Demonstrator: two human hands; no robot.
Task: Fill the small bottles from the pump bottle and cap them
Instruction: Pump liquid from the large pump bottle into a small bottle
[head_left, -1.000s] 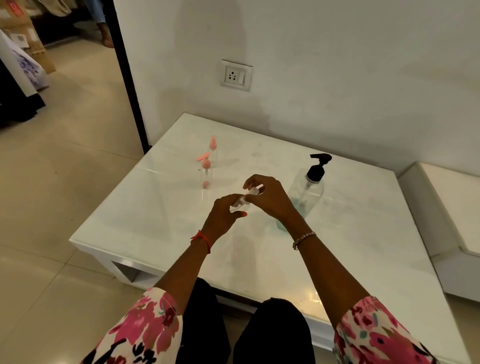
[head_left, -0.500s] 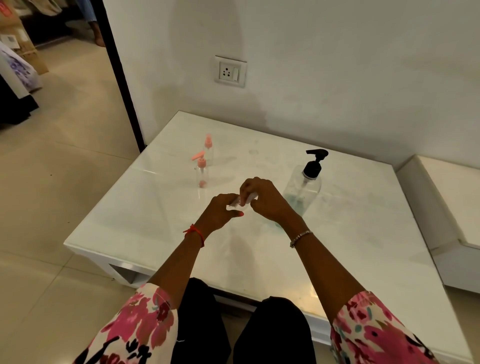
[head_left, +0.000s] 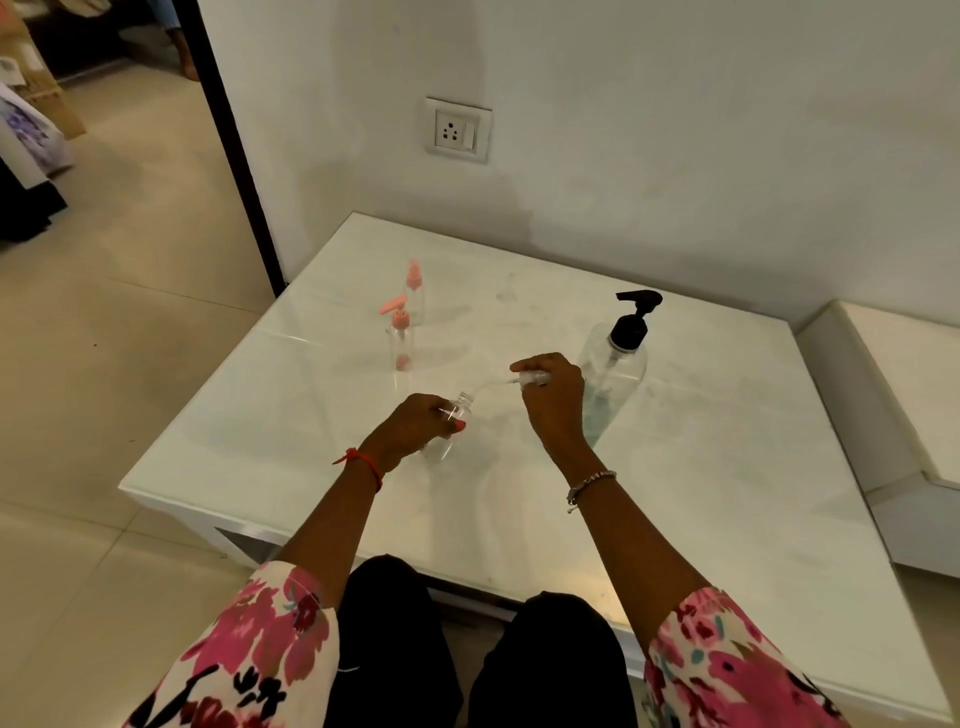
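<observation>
My left hand (head_left: 415, 423) grips a small clear bottle (head_left: 451, 426), tilted with its open neck pointing up and right. My right hand (head_left: 553, 395) holds that bottle's white cap (head_left: 532, 378), whose thin tube reaches back toward the neck. The large clear pump bottle (head_left: 615, 364) with a black pump head stands just right of my right hand, with a little bluish liquid low inside. Two small clear bottles with pink caps stand at the table's left: the nearer one (head_left: 400, 340) and the farther one (head_left: 414, 288).
All of this rests on a low white glass-topped table (head_left: 701, 467) set against a white wall with a socket (head_left: 457, 130). A second white table (head_left: 909, 395) stands to the right. Tiled floor and a dark doorframe (head_left: 234, 145) lie to the left.
My hands, joined on the small bottle before, have drawn apart. The right hand has pulled the white cap and its tube out of the bottle, which stays in the left hand.
</observation>
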